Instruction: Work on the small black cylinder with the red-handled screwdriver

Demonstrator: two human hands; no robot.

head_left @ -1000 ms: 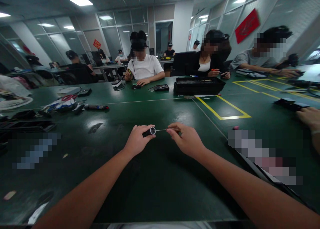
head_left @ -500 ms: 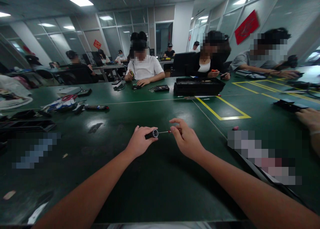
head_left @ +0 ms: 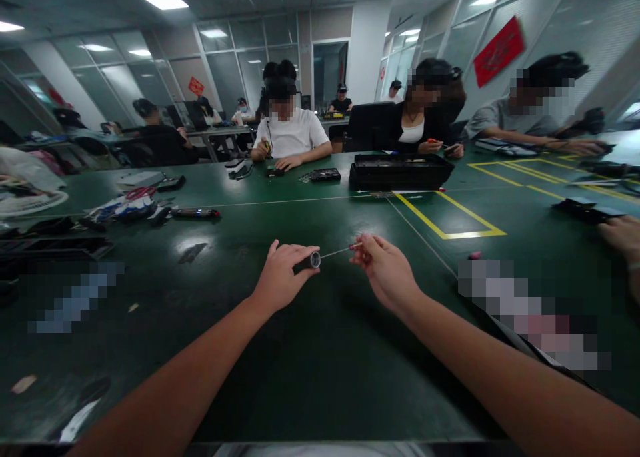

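Observation:
Near the middle of the view, my left hand [head_left: 284,275] grips a short black cylinder [head_left: 304,264] between thumb and fingers, its round, light-rimmed end facing me. To its right, my right hand [head_left: 389,267] pinches the reddish handle of a thin screwdriver [head_left: 336,252]. The metal shaft slants down to the left, and its tip is at the rim of the cylinder. Whether the tip touches or enters the cylinder is too small to tell. Both hands are above the green table [head_left: 310,377].
A black tray [head_left: 400,174] stands toward the far side. Tools and cables [head_left: 123,207] lie at the left, beside a dark pen-like tool [head_left: 196,213]. Several people sit across the table, and another person's hand [head_left: 620,234] is at the right edge.
My right hand has turned and moved slightly right, its fingers now closed around the screwdriver handle, and the shaft tilts more. The cylinder in my left hand has shifted slightly up and right.

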